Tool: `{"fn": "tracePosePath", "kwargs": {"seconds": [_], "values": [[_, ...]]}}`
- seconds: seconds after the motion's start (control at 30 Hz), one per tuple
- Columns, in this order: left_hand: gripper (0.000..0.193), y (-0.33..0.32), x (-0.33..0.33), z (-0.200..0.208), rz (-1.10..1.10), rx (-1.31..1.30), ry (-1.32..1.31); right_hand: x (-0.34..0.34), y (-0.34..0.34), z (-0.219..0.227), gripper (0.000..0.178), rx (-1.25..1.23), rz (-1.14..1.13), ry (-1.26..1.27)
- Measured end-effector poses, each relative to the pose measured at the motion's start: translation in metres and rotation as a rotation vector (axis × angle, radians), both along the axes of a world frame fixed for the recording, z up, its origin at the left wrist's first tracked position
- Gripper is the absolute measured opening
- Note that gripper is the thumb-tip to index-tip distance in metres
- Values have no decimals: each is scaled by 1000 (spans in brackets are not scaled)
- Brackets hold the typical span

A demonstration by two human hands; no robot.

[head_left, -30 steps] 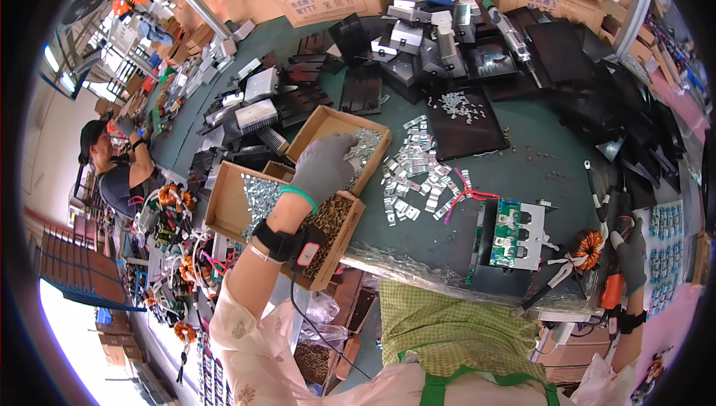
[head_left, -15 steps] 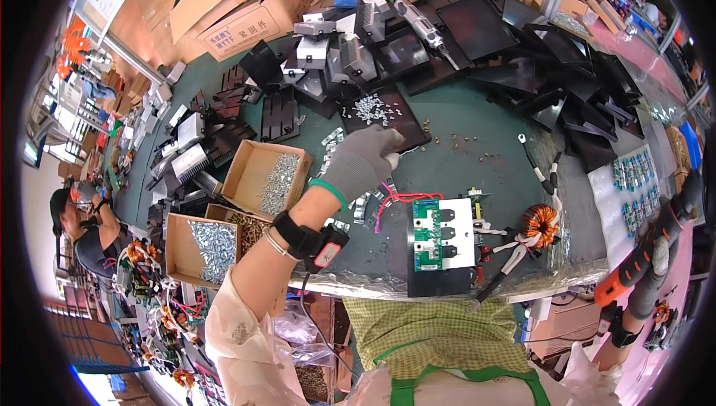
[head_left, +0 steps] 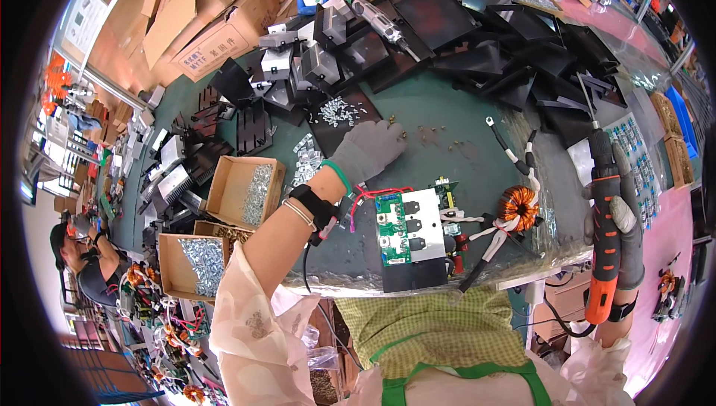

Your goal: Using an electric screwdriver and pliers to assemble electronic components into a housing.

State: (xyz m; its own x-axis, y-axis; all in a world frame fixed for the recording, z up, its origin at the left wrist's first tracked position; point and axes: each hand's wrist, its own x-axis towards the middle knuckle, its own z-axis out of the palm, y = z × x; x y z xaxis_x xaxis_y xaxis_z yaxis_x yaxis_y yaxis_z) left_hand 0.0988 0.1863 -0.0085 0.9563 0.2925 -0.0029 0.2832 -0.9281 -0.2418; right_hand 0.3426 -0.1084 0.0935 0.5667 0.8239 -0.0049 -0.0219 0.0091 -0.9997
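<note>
My left hand (head_left: pixel 369 152), in a grey glove, reaches over the green work mat with its fingers curled together beside a few loose brass screws (head_left: pixel 393 118). Whatever its fingertips pinch, if anything, is hidden. At the right edge of the bench, my right hand (head_left: pixel 632 246), gloved too, grips an orange-and-black electric screwdriver (head_left: pixel 603 216) whose long bit points up and away. Between the hands lies a green circuit board (head_left: pixel 392 233) on a black base, next to a silver plate (head_left: pixel 429 208). A copper-wound ring coil (head_left: pixel 519 208) with white-sleeved leads sits right of it.
Cardboard trays of screws (head_left: pixel 245 190) stand at the left. A black plate (head_left: pixel 350 119) carries small silver parts. Black panels (head_left: pixel 436 22) are heaped along the back, with a grey power screwdriver (head_left: pixel 380 24) on them. Small boards (head_left: pixel 634 160) lie at the right; a co-worker (head_left: pixel 93 260) sits far left.
My left hand has moved off the black plate to the brass screws. My right hand has brought the electric screwdriver inward and more upright. The whole view has shifted slightly.
</note>
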Motion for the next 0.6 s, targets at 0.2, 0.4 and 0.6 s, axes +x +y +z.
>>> {"fn": "tracePosePath", "kwargs": {"seconds": [0.2,0.4,0.6], "values": [[17,-22,-22,80,373,-718,-993,-10,-8,10,70,178,450,431],[22,-185,-70,120,245,-2008,-1178,-69,11,31,76,43,1026,732],[24,-257,-112,101,518,-2097,-1226,-117,35,34,89,-733,1429,612]]}}
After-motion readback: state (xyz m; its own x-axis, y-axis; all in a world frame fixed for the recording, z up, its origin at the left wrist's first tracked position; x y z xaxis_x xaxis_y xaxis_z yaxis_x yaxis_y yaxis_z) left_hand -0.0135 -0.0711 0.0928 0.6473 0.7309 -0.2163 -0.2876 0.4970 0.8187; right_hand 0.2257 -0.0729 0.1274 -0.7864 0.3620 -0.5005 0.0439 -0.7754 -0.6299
